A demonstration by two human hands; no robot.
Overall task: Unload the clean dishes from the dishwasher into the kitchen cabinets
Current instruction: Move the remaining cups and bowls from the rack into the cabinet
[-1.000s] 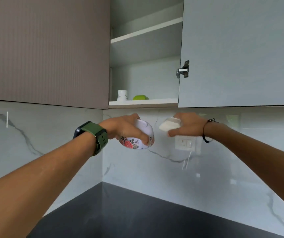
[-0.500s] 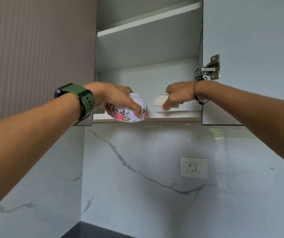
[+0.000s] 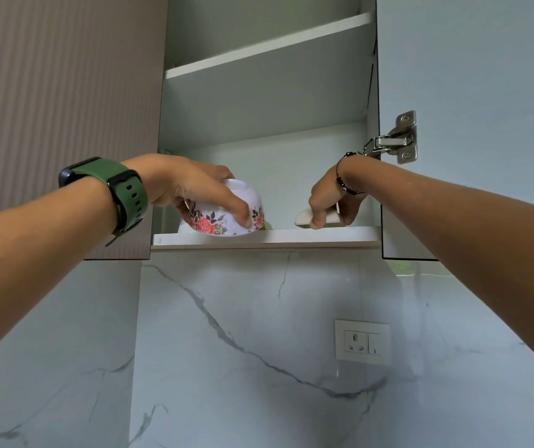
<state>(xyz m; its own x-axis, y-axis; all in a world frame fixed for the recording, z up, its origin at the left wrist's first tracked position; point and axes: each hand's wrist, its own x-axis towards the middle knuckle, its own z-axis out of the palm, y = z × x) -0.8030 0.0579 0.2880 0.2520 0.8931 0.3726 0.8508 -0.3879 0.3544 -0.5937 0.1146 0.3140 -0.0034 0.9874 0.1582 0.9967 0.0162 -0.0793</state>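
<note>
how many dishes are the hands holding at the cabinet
2. The left hand grips a floral bowl, upside down at the bottom shelf edge. The right hand holds a small white dish on that shelf. Others may sit hidden behind the bowl.

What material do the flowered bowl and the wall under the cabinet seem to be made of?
Flowered bowl: probably melamine or glazed ceramic. It is white and smooth with a soft sheen and printed red roses; the look alone does not decide between them. Left hand holds it.
Wall: polished marble or marble-look slab, white with grey veins and faint reflections.
</note>
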